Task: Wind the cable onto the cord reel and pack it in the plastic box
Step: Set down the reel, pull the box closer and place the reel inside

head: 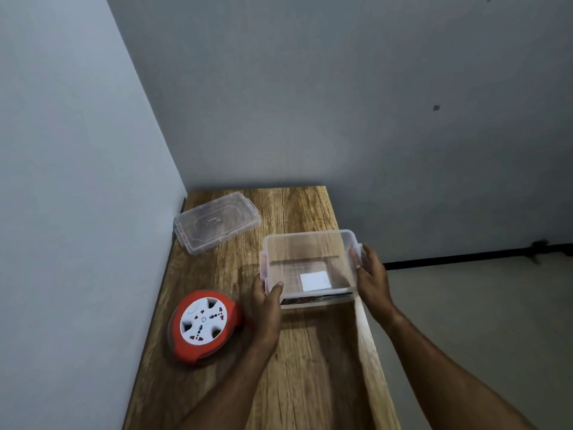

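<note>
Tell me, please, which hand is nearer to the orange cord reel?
Left. The left hand holds the box's near-left corner, just right of the cord reel; the right hand holds the box's far side.

You have one reel (203, 324), one clear box (310, 268), one lid (217, 226) and one white label (315, 281) on a single wooden table (310, 352), with two hands: left (268, 305), right (372, 274).

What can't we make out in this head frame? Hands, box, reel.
- Right hand: fingertips hidden behind the plastic box end wall, head view.
- Left hand: only the thumb shows on the rim; its fingers are under the box.
- Cord reel: cable and plug not visible; its rim hides the winding.
- Box label: too small to read.
- Lid: details blurred.
</note>
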Demonstrator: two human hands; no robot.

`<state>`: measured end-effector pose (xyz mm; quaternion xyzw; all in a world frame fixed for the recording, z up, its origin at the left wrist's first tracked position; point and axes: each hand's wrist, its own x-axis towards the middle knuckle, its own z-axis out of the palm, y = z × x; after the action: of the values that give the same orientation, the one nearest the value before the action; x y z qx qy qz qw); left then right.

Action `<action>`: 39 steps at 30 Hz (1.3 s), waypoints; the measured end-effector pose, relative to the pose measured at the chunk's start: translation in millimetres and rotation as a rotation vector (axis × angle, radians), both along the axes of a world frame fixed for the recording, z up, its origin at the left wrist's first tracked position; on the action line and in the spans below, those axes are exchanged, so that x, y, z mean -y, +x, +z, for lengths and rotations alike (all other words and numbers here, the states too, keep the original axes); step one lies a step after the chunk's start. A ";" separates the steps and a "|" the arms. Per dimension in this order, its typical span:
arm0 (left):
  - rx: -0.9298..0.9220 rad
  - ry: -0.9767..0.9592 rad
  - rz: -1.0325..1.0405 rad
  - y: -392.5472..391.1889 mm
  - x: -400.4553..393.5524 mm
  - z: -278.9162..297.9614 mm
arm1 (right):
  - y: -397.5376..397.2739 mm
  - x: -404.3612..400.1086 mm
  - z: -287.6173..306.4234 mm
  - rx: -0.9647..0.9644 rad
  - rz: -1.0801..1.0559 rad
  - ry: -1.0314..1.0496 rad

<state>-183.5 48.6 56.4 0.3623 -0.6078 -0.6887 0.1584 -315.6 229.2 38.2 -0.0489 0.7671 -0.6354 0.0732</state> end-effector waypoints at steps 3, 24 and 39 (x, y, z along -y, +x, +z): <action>0.001 0.023 -0.015 2.8 1.1 -3.0 | 1.4 -1.4 -1.4 0.013 0.000 0.019; -0.108 -0.191 0.288 51.4 118.1 47.1 | 51.5 144.4 66.5 -0.502 0.242 0.255; 0.366 -0.315 0.257 143.1 136.4 -30.8 | 150.8 213.3 -22.7 -0.265 0.458 0.371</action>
<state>-40.3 -87.8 25.6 0.5256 -0.6752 -0.4828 0.1864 -164.8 15.9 15.5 -0.2883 0.8417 -0.4400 0.1215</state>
